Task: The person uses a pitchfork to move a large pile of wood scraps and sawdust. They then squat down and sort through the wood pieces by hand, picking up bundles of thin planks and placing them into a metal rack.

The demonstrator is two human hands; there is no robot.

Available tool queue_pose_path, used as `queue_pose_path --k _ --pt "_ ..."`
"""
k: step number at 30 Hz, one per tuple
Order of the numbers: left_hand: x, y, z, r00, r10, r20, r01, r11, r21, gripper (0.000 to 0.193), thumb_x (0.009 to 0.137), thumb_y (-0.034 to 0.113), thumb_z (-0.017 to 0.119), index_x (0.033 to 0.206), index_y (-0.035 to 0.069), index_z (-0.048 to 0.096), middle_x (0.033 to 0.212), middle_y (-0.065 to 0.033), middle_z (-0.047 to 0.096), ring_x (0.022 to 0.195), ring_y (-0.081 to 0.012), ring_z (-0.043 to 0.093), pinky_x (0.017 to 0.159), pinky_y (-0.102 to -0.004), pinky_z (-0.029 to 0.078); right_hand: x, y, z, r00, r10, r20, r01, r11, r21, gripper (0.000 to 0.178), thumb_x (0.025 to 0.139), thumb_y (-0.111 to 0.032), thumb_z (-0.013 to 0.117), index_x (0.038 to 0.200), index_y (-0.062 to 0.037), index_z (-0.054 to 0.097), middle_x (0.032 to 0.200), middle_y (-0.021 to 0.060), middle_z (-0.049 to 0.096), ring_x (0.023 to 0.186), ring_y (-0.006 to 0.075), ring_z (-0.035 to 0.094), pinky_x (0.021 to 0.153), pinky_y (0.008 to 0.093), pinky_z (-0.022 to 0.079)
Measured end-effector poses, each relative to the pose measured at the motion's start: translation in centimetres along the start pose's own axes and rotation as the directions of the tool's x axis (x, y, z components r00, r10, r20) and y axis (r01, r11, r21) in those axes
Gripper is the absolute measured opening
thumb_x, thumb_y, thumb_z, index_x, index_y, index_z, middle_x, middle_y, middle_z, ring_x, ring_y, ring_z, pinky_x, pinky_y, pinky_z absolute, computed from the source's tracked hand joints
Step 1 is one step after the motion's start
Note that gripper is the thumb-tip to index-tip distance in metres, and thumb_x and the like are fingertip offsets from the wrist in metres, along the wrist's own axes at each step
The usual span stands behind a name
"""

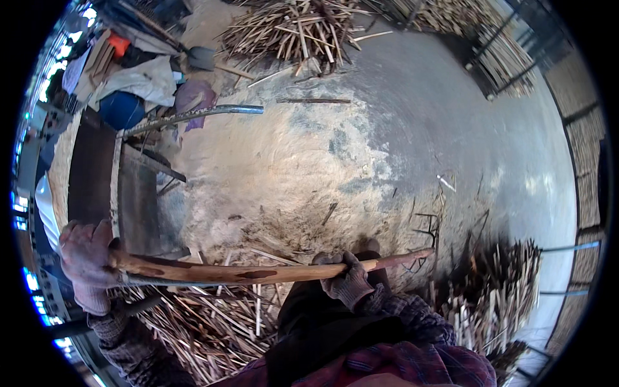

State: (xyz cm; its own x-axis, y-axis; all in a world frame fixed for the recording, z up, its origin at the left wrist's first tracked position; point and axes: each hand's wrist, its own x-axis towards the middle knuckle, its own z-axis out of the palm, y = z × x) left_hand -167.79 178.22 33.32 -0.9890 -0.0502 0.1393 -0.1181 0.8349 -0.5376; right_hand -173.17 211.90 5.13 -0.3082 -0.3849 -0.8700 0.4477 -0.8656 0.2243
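A long, slightly bent strip of wood (213,272), pale with brown patches, lies across in front of me. My right hand (348,277), in a worn glove, is closed around it toward its right end, which shows reddish bark. At its left end, my left hand (87,261), also gloved, is closed on the wood beside the edge of a metal-framed machine table (116,187). The left fingertips are partly hidden. A metal bar runs just under the strip near the left hand. My dark-clad legs are below the strip.
Thin wood sticks lie heaped at lower left (206,329) and far centre (296,32). More sticks stand in a rack (496,303) at right. A metal arm with a blue end (248,109) juts from the table. A shovel (200,58) lies beyond; sawdust covers the floor (271,168).
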Motion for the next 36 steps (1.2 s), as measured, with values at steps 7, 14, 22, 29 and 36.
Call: queue_pose_path --k 7,14,22,29,36 --pt "-3.8 3.9 0.5 0.981 -0.151 0.120 0.129 0.975 0.179 0.041 0.063 0.025 0.060 0.101 0.011 0.055 0.081 -0.0081 0.056 0.076 -0.0290 0.055 0.074 -0.0409 0.043 5.1 -8.7 5.3 0.997 0.081 0.020 -0.078 0.991 -0.105 0.020 0.088 -0.016 0.044 0.073 -0.0035 0.050 0.062 0.0061 0.050 0.060 0.0241 0.051 0.071 0.0447 0.047" --pt "-0.9 15.5 1.6 0.947 -0.299 0.121 0.298 0.954 0.025 0.024 0.073 0.024 0.060 0.094 0.014 0.058 0.073 -0.0022 0.056 0.065 -0.0229 0.056 0.064 -0.0354 0.048 6.2 -20.9 15.2 0.993 0.013 -0.120 -0.045 0.961 -0.273 0.018 0.082 -0.016 0.052 0.068 -0.0043 0.048 0.061 0.0049 0.048 0.056 0.0228 0.049 0.059 0.0394 0.047" --pt "-4.9 25.1 6.6 0.502 -0.613 0.610 0.678 0.717 0.162 0.015 0.072 0.028 0.057 0.080 0.016 0.056 0.063 -0.0012 0.050 0.064 -0.0205 0.051 0.060 -0.0355 0.042 11.7 -25.9 20.0 0.954 0.019 -0.299 -0.172 0.852 -0.494 0.011 0.079 -0.013 0.057 0.073 -0.0051 0.051 0.064 0.0085 0.051 0.059 0.0237 0.051 0.058 0.0390 0.047" --pt "5.1 29.4 9.3 0.348 -0.531 0.772 0.775 0.627 0.082 0.020 0.051 0.018 0.061 0.064 0.010 0.048 0.057 -0.0056 0.044 0.057 -0.0263 0.047 0.053 -0.0392 0.036 21.8 -26.9 32.5 0.974 0.161 -0.162 -0.227 0.756 -0.614 0.013 0.078 -0.014 0.060 0.080 -0.0036 0.053 0.067 0.0083 0.053 0.061 0.0230 0.052 0.061 0.0382 0.046" --pt "18.8 35.2 12.9 0.267 -0.601 0.753 0.902 0.431 0.024 0.024 0.055 0.013 0.059 0.079 0.009 0.061 0.069 -0.0121 0.057 0.066 -0.0346 0.054 0.059 -0.0424 0.042 29.6 -26.6 52.7 0.976 0.084 -0.199 -0.213 0.520 -0.827 0.019 0.080 -0.023 0.060 0.083 -0.0040 0.055 0.070 0.0073 0.052 0.063 0.0245 0.052 0.067 0.0395 0.045"
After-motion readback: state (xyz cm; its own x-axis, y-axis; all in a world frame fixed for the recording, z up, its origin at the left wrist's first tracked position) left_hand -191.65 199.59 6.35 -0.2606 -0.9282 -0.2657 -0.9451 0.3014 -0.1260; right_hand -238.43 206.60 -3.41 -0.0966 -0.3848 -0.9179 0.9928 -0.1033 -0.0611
